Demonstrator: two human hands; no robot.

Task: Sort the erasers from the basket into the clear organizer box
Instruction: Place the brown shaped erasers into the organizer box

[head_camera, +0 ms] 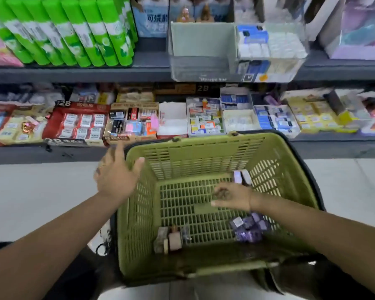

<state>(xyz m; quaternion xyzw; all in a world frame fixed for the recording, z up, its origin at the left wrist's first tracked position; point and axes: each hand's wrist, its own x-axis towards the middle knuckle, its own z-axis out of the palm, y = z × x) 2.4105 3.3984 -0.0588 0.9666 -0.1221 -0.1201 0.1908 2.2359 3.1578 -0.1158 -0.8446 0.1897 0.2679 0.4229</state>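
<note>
A green slatted basket [139, 213] sits below me in front of the shelves. Purple-wrapped erasers [250, 228] lie in a heap at its right side, two more erasers [243, 176] stand at the far right corner, and a few brown and grey ones [171, 238] lie at the near left. My right hand [232, 197] is inside the basket, low over the floor, fingers curled downward; whether it holds anything is hidden. My left hand [117, 174] hovers with spread fingers at the basket's left rim. The clear organizer box [201, 66] stands on the upper shelf; its right compartment holds blue and white erasers.
Green glue sticks [74, 33] fill the upper shelf at left. The lower shelf carries open display boxes of erasers [206, 118] and a red 2B box [78, 124]. A pale floor runs between the shelf base and the basket.
</note>
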